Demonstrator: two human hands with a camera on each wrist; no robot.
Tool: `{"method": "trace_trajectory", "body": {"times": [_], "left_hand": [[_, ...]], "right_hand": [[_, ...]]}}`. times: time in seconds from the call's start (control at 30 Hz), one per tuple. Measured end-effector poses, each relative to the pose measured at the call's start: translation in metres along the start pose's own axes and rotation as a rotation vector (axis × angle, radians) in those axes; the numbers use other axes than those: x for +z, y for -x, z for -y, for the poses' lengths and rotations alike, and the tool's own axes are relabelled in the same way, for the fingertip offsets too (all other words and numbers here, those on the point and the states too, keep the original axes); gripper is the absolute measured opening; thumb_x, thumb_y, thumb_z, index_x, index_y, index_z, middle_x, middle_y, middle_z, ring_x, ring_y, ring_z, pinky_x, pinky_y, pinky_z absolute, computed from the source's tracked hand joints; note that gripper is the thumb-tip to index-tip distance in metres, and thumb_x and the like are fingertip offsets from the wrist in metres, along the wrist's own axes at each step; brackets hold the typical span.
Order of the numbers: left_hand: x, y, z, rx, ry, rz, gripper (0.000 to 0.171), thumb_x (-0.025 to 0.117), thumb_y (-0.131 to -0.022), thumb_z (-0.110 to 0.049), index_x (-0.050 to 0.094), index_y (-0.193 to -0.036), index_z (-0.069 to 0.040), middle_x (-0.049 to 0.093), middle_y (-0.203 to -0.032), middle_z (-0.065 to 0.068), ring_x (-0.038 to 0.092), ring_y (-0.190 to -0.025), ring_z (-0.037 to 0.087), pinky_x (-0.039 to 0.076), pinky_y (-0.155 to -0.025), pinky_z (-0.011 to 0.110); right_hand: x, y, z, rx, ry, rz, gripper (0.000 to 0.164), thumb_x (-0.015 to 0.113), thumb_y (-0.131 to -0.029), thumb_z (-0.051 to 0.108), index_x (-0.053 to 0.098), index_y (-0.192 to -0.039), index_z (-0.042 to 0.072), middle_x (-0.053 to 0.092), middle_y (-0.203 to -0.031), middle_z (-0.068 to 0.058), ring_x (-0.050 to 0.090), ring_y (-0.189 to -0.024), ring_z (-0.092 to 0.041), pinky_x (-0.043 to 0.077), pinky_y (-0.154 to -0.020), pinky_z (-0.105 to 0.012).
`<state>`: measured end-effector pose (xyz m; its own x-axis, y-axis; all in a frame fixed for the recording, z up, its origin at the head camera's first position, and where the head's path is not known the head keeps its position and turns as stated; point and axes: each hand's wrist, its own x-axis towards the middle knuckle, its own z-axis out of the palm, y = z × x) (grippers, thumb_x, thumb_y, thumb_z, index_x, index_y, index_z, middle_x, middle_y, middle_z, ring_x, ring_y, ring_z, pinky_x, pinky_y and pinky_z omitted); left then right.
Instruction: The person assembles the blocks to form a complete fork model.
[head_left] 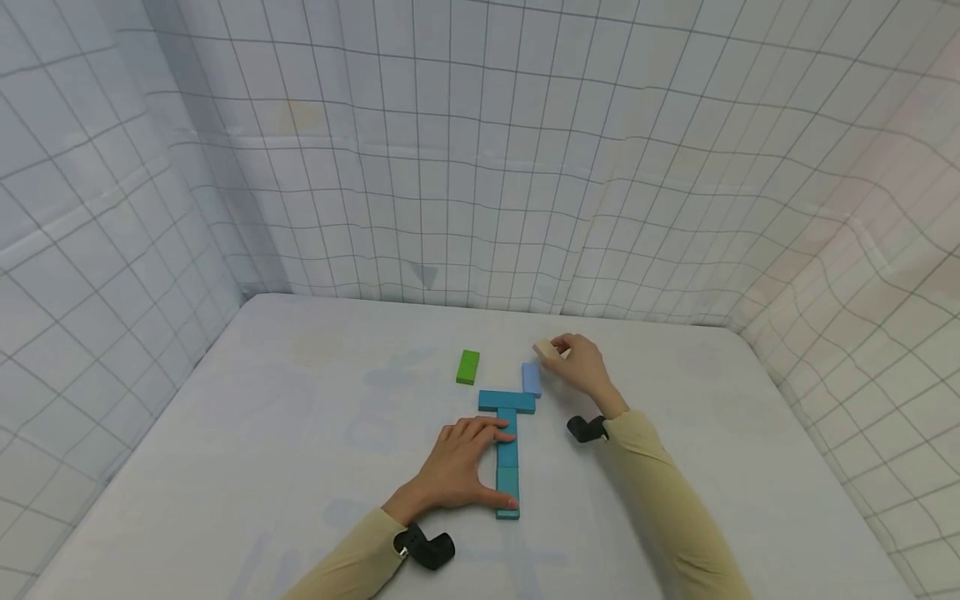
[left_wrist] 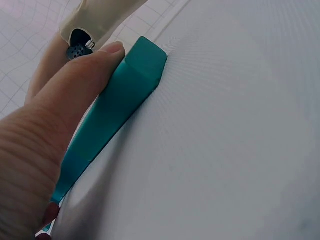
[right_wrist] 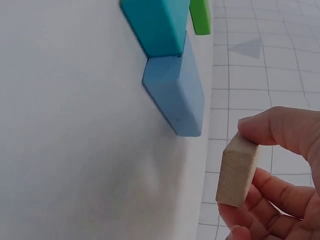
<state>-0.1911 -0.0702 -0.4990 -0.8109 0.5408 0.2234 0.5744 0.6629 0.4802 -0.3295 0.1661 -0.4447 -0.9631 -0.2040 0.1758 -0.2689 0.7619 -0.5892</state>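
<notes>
My right hand (head_left: 583, 367) pinches a pale wooden block (right_wrist: 237, 172) between thumb and fingers, off the table at the far side. Just nearer lies a light blue block (right_wrist: 175, 95), touching the right end of a teal block (head_left: 507, 402) set crosswise. From that crosspiece two more teal blocks (head_left: 507, 454) run toward me, end to end, making a T shape. Spread along this stem, my left hand (head_left: 459, 467) has its thumb on the near block (left_wrist: 115, 100) and its fingertips on the farther one.
A bright green block (head_left: 468, 367) lies by itself beyond the crosspiece, to the left. The white table (head_left: 262, 417) is bounded by hanging white sheets (head_left: 465, 183) with a grid pattern at the back and both sides. Each wrist carries a black camera (head_left: 426, 548).
</notes>
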Motion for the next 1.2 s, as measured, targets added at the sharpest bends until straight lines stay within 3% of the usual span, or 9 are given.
{"method": "trace_trajectory", "body": {"times": [0.3,0.47,0.67,1.2], "left_hand": [[0.001,0.0,0.0,0.001,0.001,-0.003,0.086,0.06,-0.063,-0.082,0.051,-0.131,-0.03,0.034,-0.144,-0.01,0.032,-0.127,0.016,0.029,-0.096,0.045],[0.001,0.0,0.0,-0.003,-0.006,-0.001,0.087,0.06,-0.062,-0.083,0.051,-0.131,-0.031,0.034,-0.144,-0.011,0.032,-0.127,0.016,0.029,-0.096,0.044],[0.001,0.0,0.0,0.001,-0.012,-0.006,0.086,0.061,-0.063,-0.082,0.051,-0.131,-0.031,0.034,-0.144,-0.01,0.033,-0.126,0.016,0.029,-0.096,0.045],[0.001,0.0,0.0,0.001,-0.009,-0.013,0.086,0.06,-0.063,-0.083,0.051,-0.131,-0.031,0.035,-0.143,-0.011,0.033,-0.126,0.016,0.029,-0.096,0.045]], "right_hand": [[0.004,-0.005,0.017,-0.064,-0.062,0.001,0.037,0.072,-0.081,0.02,0.064,-0.108,-0.005,0.064,-0.096,-0.016,0.059,-0.083,-0.027,0.047,-0.065,-0.035],[0.009,-0.008,0.024,-0.079,-0.076,0.022,0.04,0.072,-0.082,0.021,0.063,-0.114,-0.003,0.061,-0.093,-0.014,0.056,-0.079,-0.025,0.045,-0.063,-0.033],[0.018,-0.011,0.032,-0.092,-0.057,0.055,0.043,0.072,-0.082,0.022,0.062,-0.117,-0.001,0.059,-0.091,-0.012,0.053,-0.075,-0.023,0.042,-0.062,-0.033],[0.035,-0.018,0.045,-0.119,-0.012,0.111,0.033,0.078,-0.076,0.018,0.068,-0.103,0.002,0.063,-0.086,-0.007,0.055,-0.076,-0.02,0.044,-0.065,-0.031]]}}
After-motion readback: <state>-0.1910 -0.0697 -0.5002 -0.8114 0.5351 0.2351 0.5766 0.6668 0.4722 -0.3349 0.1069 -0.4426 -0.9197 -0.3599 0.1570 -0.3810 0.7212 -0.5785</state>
